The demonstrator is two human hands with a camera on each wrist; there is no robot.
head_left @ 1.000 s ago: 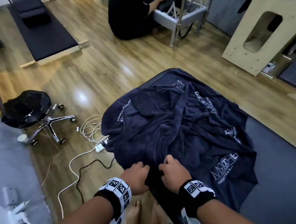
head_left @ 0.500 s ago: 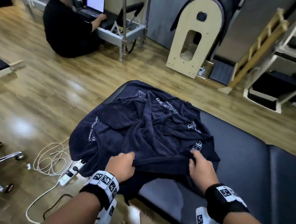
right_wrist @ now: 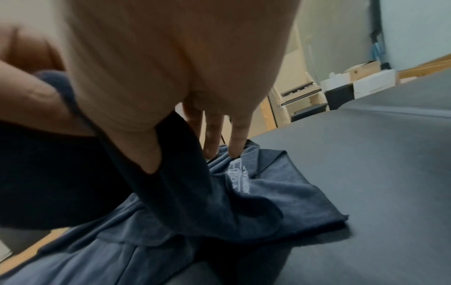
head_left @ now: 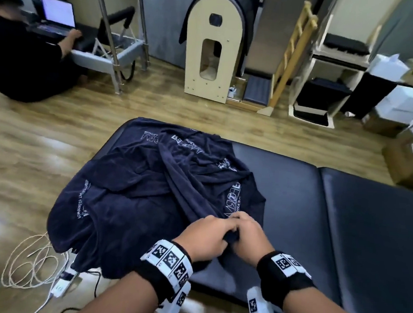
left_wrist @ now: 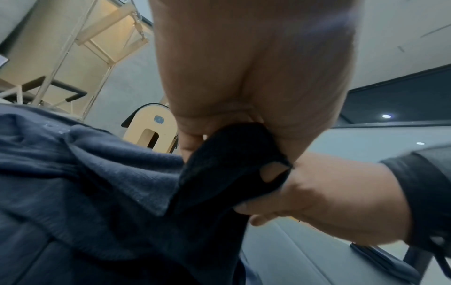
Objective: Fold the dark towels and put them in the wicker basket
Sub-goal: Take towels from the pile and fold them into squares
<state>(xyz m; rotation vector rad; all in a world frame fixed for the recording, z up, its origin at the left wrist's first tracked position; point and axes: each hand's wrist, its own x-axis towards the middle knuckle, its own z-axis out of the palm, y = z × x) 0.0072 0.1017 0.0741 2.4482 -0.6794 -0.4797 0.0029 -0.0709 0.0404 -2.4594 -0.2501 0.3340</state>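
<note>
A heap of dark navy towels (head_left: 136, 200) with white lettering lies crumpled on the left end of a black padded table (head_left: 306, 212). My left hand (head_left: 204, 237) and right hand (head_left: 244, 230) meet at the heap's near right side, both gripping one bunched edge of the top towel. In the left wrist view the left hand (left_wrist: 202, 142) pinches a dark fold (left_wrist: 231, 158), with the right hand (left_wrist: 317, 192) against it. In the right wrist view the right hand (right_wrist: 183, 146) holds the towel (right_wrist: 268, 202) under its thumb, fingers pointing down onto the cloth. No wicker basket is in view.
A person (head_left: 24, 58) sits on the wooden floor at a laptop, far left. A wooden arched barrel (head_left: 212, 54), a ladder (head_left: 293, 57) and stacked boxes (head_left: 404, 101) line the back. Cables and a power strip (head_left: 34, 266) lie on the floor left of the table.
Half a second ago my hands held the towel's edge well apart. They have come together, bunching the edge between them, and the head view has swung up and to the right.
</note>
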